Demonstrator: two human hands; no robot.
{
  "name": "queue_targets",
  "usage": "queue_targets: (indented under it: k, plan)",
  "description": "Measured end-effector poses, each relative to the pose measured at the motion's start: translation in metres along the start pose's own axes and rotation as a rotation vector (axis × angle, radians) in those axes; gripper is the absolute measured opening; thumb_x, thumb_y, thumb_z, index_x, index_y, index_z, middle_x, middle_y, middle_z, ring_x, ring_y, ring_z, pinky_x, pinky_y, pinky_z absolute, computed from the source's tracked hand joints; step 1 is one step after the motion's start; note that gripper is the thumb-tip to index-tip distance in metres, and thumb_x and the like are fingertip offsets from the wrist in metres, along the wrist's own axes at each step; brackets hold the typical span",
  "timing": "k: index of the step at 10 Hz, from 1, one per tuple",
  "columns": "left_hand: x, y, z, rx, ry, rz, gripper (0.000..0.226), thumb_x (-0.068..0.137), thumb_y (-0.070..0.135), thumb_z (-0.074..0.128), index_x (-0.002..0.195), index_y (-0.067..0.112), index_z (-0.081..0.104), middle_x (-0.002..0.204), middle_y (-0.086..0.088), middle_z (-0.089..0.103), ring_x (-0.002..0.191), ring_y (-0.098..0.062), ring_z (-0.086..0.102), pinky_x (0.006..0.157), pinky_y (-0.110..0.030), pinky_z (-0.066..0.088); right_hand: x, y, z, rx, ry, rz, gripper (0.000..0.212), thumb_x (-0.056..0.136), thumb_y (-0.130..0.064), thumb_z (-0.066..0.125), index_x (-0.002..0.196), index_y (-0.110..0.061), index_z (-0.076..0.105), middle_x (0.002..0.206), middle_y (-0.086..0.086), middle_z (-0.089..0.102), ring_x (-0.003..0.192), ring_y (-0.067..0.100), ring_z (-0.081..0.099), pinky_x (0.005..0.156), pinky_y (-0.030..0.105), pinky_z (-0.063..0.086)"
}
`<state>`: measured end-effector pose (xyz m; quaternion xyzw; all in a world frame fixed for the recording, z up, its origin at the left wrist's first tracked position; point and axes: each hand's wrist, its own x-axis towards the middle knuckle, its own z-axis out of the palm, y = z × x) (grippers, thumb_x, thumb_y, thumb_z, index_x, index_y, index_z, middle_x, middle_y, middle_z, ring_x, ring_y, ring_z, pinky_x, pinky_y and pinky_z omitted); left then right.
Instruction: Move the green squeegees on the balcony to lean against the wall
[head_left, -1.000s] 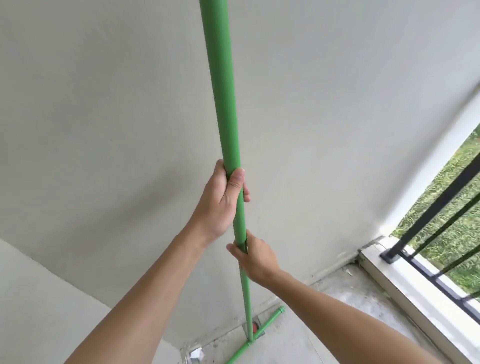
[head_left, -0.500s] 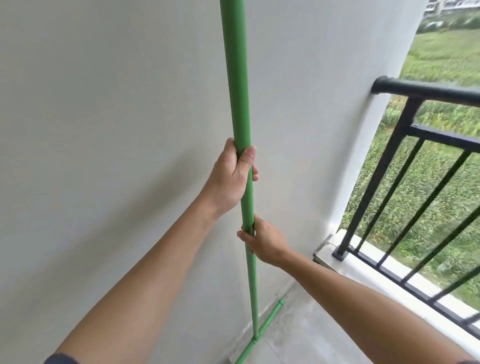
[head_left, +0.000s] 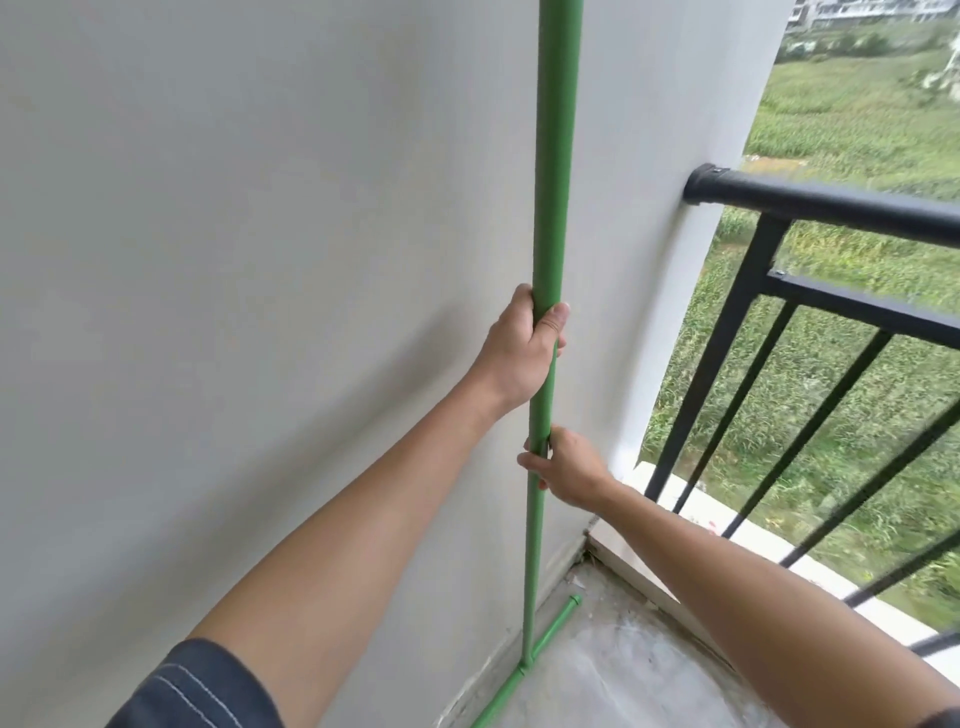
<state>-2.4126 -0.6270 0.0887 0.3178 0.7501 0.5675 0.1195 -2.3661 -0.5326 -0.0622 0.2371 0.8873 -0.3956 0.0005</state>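
Observation:
A green squeegee (head_left: 556, 156) stands almost upright in front of the pale wall (head_left: 260, 260). Its long pole runs out of the top of the view. Its green crossbar head (head_left: 540, 649) rests on the concrete floor along the wall's base. My left hand (head_left: 519, 353) is wrapped around the pole at mid height. My right hand (head_left: 563, 467) grips the pole just below it. Whether the pole touches the wall higher up is hidden.
A black metal railing (head_left: 831, 208) closes the balcony on the right, set on a pale ledge (head_left: 675, 499). Grass and distant buildings lie beyond it. The grey concrete floor (head_left: 623, 675) shows at the bottom, meeting the wall in the corner.
The view has swung up and to the right, showing more railing. Both hands keep the same grip, and the squeegee head has slid closer along the wall's base.

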Motion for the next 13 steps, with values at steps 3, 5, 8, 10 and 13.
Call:
queue_targets:
  k: [3,5,8,10,13]
  plan:
    - [0.077,0.005,0.050,0.052,-0.166,0.006,0.020,0.093,0.037,0.046,0.095,0.017,0.047,0.095,-0.011,0.064,0.101,-0.033,0.064,0.093,-0.051,0.049,0.048,0.039,-0.054,0.077,0.147,0.158,0.026,0.084,-0.027,0.070,0.096,-0.006,0.059,0.092,0.017,0.071,0.081,0.035,0.072,0.078,0.053,0.058]
    - [0.116,0.014,0.065,0.066,-0.214,0.038,0.021,0.095,0.034,0.045,0.100,0.014,0.047,0.105,-0.018,0.065,0.099,-0.033,0.062,0.089,-0.047,0.050,0.070,0.040,-0.075,0.142,0.212,0.215,0.023,0.083,-0.028,0.070,0.093,-0.013,0.055,0.095,0.014,0.068,0.086,0.036,0.071,0.081,0.053,0.058]
    - [0.118,-0.023,0.053,0.049,-0.124,0.121,0.021,0.095,0.035,0.045,0.097,0.013,0.045,0.095,-0.019,0.067,0.085,-0.033,0.062,0.077,-0.044,0.049,0.078,0.034,-0.051,0.123,0.219,0.208,0.019,0.088,-0.035,0.064,0.091,-0.017,0.057,0.085,0.007,0.069,0.088,0.032,0.069,0.079,0.041,0.055]
    - [0.111,-0.022,0.067,0.068,-0.040,0.177,0.026,0.095,0.037,0.042,0.102,0.011,0.046,0.085,-0.010,0.066,0.081,-0.034,0.063,0.075,-0.050,0.051,0.070,0.038,-0.053,0.057,0.188,0.254,0.022,0.090,-0.037,0.060,0.100,-0.017,0.062,0.100,0.010,0.074,0.090,0.030,0.069,0.083,0.046,0.056]
    - [0.079,-0.071,0.066,-0.065,-0.057,-0.079,0.021,0.093,0.022,0.047,0.113,0.018,0.054,0.101,0.003,0.061,0.089,-0.019,0.061,0.076,-0.034,0.052,-0.044,0.042,-0.116,0.318,0.301,0.150,0.026,0.091,-0.027,0.066,0.111,-0.012,0.071,0.093,0.006,0.078,0.080,0.015,0.076,0.076,0.046,0.062]
